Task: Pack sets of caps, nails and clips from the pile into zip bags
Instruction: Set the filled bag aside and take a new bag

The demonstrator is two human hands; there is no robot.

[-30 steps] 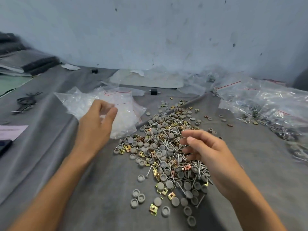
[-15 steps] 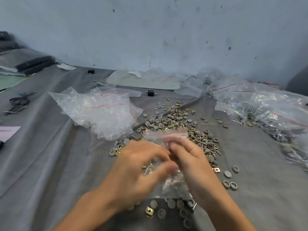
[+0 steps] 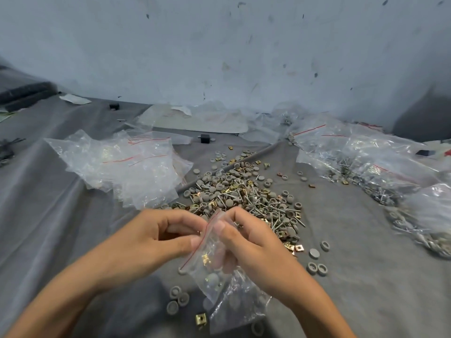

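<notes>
Pinching the red-lined mouth of a small clear plastic zip bag [image 3: 216, 282] between left hand [image 3: 156, 242] and right hand [image 3: 253, 242], at 6 o'clock over the grey cloth surface [image 3: 353, 240]. Just beyond, at 12 o'clock, a heap of grey round caps, silver nails and brass square clips [image 3: 244, 193].

Bare cloth [image 3: 353, 276] right — pile [image 3: 244, 198] blocks ahead.

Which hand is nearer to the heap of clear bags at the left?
Left. The left hand lies just in front of the heap of clear bags; the right hand is farther off to the right.
</notes>
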